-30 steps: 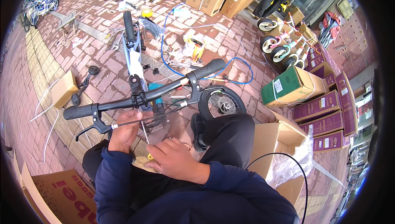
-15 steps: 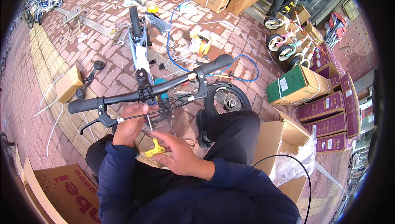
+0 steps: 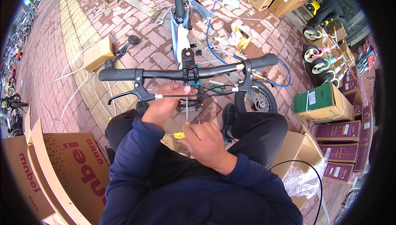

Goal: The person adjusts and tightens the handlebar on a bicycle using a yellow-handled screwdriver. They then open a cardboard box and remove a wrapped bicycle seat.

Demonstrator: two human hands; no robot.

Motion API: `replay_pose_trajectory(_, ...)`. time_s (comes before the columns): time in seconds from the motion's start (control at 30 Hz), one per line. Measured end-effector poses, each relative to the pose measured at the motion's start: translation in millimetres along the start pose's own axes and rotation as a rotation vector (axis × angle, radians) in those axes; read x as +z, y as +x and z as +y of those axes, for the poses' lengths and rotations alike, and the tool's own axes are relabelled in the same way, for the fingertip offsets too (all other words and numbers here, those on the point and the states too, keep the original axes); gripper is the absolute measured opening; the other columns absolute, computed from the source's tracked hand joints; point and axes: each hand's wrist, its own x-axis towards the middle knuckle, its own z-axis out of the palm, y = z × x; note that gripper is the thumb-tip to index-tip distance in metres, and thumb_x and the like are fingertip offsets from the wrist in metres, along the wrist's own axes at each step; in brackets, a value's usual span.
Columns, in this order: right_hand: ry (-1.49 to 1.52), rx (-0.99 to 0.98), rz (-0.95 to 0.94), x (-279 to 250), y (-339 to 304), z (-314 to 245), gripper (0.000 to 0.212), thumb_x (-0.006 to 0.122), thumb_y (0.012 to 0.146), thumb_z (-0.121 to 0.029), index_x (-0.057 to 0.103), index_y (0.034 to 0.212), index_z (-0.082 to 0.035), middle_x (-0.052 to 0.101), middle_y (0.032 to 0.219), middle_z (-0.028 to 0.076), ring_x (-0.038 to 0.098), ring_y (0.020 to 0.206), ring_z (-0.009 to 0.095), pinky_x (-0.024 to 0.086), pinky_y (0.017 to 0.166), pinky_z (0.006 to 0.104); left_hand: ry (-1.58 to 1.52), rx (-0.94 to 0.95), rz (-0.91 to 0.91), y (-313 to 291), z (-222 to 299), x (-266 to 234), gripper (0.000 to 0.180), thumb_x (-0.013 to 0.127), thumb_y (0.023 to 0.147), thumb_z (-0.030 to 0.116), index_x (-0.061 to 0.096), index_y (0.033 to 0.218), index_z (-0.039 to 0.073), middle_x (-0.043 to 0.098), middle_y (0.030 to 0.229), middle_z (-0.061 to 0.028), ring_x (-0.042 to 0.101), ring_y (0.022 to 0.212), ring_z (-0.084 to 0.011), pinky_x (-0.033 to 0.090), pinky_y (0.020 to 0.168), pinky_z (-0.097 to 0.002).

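Right hand point(image 3: 206, 142) has closed further over the yellow driver point(image 3: 179, 136), hiding most of its handle!
Left hand point(image 3: 161, 106) bunches at the shaft's tip, its grip unclear, just below the handlebar point(image 3: 161, 74); driver looks light, stiff, best held by the handle. Cable point(image 3: 214, 95) crosses the left fingers; wheel point(image 3: 257, 98) lies beyond the right.

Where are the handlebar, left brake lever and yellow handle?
Handlebar point(image 3: 211, 71): head view, bar just right of its middle.
Left brake lever point(image 3: 132, 94): head view, lever's middle.
Yellow handle point(image 3: 179, 135): head view, its exposed left end.
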Motion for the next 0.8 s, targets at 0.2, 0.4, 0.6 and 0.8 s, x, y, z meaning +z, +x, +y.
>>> replay_pose_trajectory(0.2,0.320,0.203,0.104,12,-8,-8,0.038,0.082,0.090,-0.010,0.065,0.124,-0.002,0.074,0.103,0.014,0.073,0.081,0.027,0.058,0.076,0.0370,0.032,0.052,-0.055,1,4,-2,0.023,0.077,0.101,0.024,0.076,0.104,0.001,0.080,0.109,-0.0166,0.075,0.108,-0.0285,0.056,0.098,-0.0419)
replay_pose_trajectory(0.4,0.777,0.433,0.042,0,-5,4,0.054,0.090,0.084,-0.009,0.062,0.129,-0.003,0.076,0.106,0.012,0.076,0.091,0.024,0.061,0.081,0.0351,0.004,0.024,-0.060,-1,7,-3,0.019,0.077,0.100,0.019,0.077,0.100,0.000,0.079,0.112,-0.0212,0.075,0.111,-0.0303,0.055,0.102,-0.0421)
replay_pose_trajectory(0.6,0.145,0.010,0.148,-16,2,12,0.052,0.090,0.069,-0.015,0.073,0.117,-0.004,0.066,0.095,0.007,0.064,0.083,0.028,0.052,0.072,0.0401,-0.007,0.022,-0.005,1,-1,-4,0.019,0.078,0.100,0.019,0.077,0.103,0.000,0.079,0.111,-0.0235,0.075,0.109,-0.0299,0.056,0.101,-0.0423)
replay_pose_trajectory(0.8,-0.002,0.067,0.133,-25,8,-1,0.055,0.095,0.068,-0.018,0.074,0.118,-0.005,0.070,0.096,0.005,0.067,0.083,0.025,0.052,0.070,0.0378,-0.048,0.043,0.003,0,-1,-3,0.024,0.080,0.099,0.020,0.072,0.103,-0.003,0.079,0.112,-0.0212,0.077,0.098,-0.0237,0.061,0.092,-0.0369)
